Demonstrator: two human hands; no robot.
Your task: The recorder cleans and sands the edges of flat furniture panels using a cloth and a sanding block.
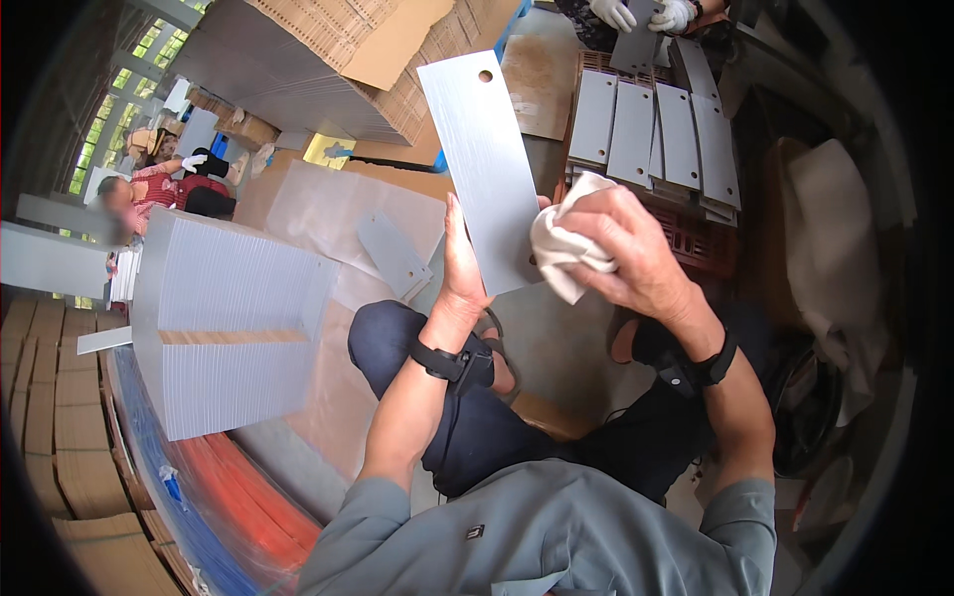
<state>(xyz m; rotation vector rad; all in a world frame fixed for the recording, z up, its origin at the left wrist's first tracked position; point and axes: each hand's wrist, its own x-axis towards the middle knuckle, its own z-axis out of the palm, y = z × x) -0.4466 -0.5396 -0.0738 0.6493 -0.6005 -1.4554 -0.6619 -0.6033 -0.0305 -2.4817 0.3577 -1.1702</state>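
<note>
A long grey board (482, 159) with a round hole near its far end tilts up in front of me. My left hand (459, 260) grips it along its left edge near the lower end, the thumb lying up that side. Fingertips show at the board's right edge. A crumpled white cloth (574, 243) is bunched in my right hand (636, 243), its fingers closed round it. The cloth is close beside the board's lower right edge; whether it touches the board I cannot tell. Black straps circle both my wrists.
Left stands a tall stack of grey boards (238, 338); loose boards (393, 248) lie on a sheet ahead. Similar boards (631, 129) fill a red crate (686, 238) at right, near a co-worker's gloved hands (674, 15). Cardboard (298, 79) is piled behind. Another person (164, 189) sits far left.
</note>
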